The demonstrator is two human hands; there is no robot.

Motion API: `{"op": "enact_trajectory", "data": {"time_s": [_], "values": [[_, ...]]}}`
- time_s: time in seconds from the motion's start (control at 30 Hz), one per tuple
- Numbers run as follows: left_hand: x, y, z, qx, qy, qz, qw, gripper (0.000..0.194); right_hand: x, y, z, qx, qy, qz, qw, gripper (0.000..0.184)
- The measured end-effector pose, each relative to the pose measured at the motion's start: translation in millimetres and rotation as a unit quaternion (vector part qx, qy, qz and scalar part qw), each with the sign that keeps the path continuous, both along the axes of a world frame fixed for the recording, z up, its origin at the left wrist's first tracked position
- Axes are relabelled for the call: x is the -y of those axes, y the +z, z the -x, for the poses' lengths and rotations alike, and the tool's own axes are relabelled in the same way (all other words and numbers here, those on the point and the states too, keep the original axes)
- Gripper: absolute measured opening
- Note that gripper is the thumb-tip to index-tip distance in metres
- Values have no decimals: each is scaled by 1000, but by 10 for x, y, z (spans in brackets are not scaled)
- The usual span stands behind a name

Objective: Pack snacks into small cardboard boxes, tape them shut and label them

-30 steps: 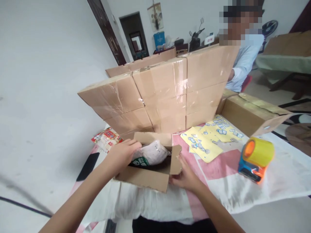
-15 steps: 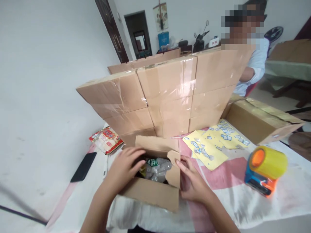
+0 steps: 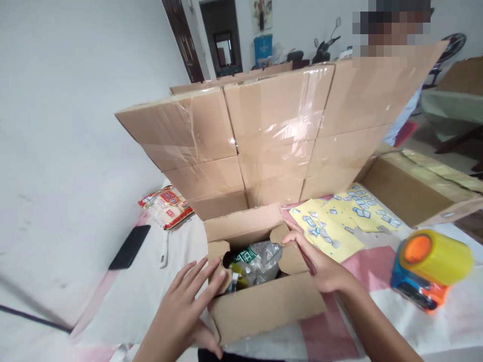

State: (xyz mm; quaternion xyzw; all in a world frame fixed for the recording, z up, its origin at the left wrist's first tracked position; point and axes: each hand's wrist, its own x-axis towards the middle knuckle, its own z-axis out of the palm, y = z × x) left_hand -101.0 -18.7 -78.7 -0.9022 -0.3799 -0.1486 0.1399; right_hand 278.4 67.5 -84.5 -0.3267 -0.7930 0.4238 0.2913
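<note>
A small open cardboard box [image 3: 264, 306] stands in front of me on the table, with plastic-wrapped packets [image 3: 256, 259] inside. My left hand [image 3: 184, 311] lies against the box's left side, fingers spread, fingertips on the left flap. My right hand [image 3: 320, 264] rests on the right side, its fingers pressing the right flap [image 3: 292, 254] inward. Neither hand grips anything.
A wall of taped cardboard boxes [image 3: 271, 125] stands just behind the small box. A yellow and orange tape dispenser [image 3: 430, 269] sits at the right, yellow sticker sheets [image 3: 339, 221] beside it. A red snack packet [image 3: 166, 206] and a black phone [image 3: 130, 246] lie left. Another person's sleeve [image 3: 405, 118] shows behind the boxes.
The box has turned and come nearer to me. My left hand left the inside of the box for its left side; my right hand has pushed the right flap inward.
</note>
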Motion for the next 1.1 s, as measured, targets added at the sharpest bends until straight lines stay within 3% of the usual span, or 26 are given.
{"op": "enact_trajectory", "data": {"time_s": [0.07,0.13,0.3,0.37,0.47,0.5,0.57,0.67,0.8,1.0,1.1], "values": [[38,87,-32,-14,2,-16,1000,106,-18,-124,-8,-47,12,27,998,91],[44,109,-86,39,1,-13,999,94,-21,-243,-29,-104,12,44,994,106],[-9,20,-304,220,97,20,970,19,-29,-393,-94,-290,46,117,949,102],[-21,-11,-396,273,159,20,949,24,-30,-368,-78,-311,36,95,945,95],[-3,-2,-557,312,240,-12,919,41,-33,-271,-12,-254,4,13,967,67],[14,14,-632,292,242,-32,925,42,-36,-238,9,-227,-11,-18,974,59],[56,46,-825,214,186,-46,958,43,-45,-185,34,-184,-41,-68,980,49],[111,50,-1179,134,112,-21,984,48,-39,-154,35,-148,-61,-117,980,45],[93,4,-1500,88,158,-9,983,48,19,-151,37,-96,-90,-154,979,40],[-43,75,-1647,13,187,31,982,56,85,-181,101,-85,-150,-112,979,53],[-12,56,-1708,37,209,48,976,58,256,-307,83,-117,-260,-137,949,55]]}}
